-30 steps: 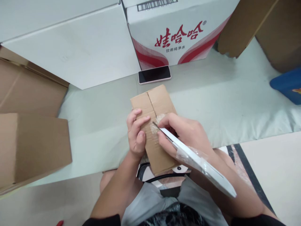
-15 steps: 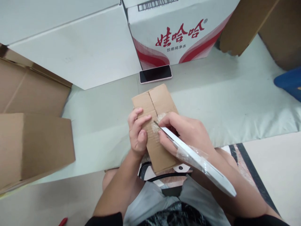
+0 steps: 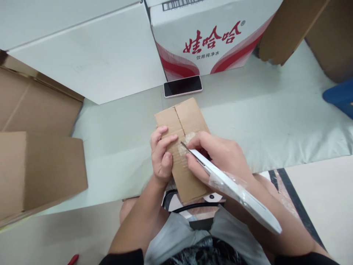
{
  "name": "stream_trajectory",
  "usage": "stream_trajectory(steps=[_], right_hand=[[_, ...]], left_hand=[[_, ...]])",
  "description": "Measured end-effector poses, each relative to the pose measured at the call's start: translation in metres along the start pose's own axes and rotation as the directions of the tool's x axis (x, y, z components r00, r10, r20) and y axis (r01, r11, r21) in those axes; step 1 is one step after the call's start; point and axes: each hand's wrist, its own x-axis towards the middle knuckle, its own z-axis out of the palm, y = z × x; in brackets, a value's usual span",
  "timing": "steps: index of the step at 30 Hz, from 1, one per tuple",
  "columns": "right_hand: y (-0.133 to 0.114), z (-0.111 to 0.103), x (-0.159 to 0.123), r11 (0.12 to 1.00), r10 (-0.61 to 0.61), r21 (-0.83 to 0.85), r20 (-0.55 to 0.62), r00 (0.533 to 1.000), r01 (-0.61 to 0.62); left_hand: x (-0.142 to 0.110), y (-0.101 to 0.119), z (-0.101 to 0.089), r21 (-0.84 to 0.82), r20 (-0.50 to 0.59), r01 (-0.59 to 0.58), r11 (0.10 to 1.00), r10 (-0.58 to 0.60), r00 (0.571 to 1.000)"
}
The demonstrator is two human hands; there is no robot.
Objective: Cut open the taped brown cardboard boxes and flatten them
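Observation:
A small brown cardboard box [image 3: 190,180] is tilted over the front edge of the table, with a seam running along its top face. My left hand [image 3: 162,154] grips its left side, fingers curled over the face. In my right hand [image 3: 220,154] is a white utility knife [image 3: 245,195] with clear tape wrapped around its handle. Its short dark blade touches the box beside the seam, at a crumpled patch of clear tape [image 3: 182,149]. Part of the right fingers is hidden behind the knife.
A black-screened phone [image 3: 183,87] lies beyond the box, against a white and red carton [image 3: 204,44]. Brown cardboard boxes [image 3: 55,165] stand at the left, another carton [image 3: 286,29] at the back right. A blue object [image 3: 340,96] sits at the right edge. Something red [image 3: 73,260] is at the bottom left.
The knife's handle end has swung slightly down and to the right, while its blade stays at the taped patch. My left hand and the box hold almost still.

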Motion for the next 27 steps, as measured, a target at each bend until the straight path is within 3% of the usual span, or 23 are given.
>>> stream_trajectory(steps=[8, 15, 20, 27], right_hand=[[0.0013, 0.0041, -0.002, 1.0, -0.003, 0.007, -0.044, 0.999, 0.004], [-0.0011, -0.0007, 0.0001, 0.999, 0.034, -0.001, 0.048, 0.998, -0.034], [0.0006, 0.0012, -0.0021, 1.0, -0.008, -0.021, -0.014, 1.0, 0.008], [-0.0008, -0.0009, 0.0001, 1.0, -0.005, -0.012, 0.015, 1.0, 0.005]], left_hand=[[-0.0007, -0.0002, -0.0014, -0.007, 0.014, 0.002, 1.0, -0.002, 1.0], [-0.0009, 0.0, -0.0013, 0.004, 0.008, 0.012, 1.0, -0.012, 1.0], [-0.0012, -0.0006, -0.0003, -0.023, -0.014, 0.008, 1.0, -0.009, 1.0], [-0.0017, 0.0007, -0.0017, -0.017, 0.011, 0.03, 0.999, -0.029, 1.0]])
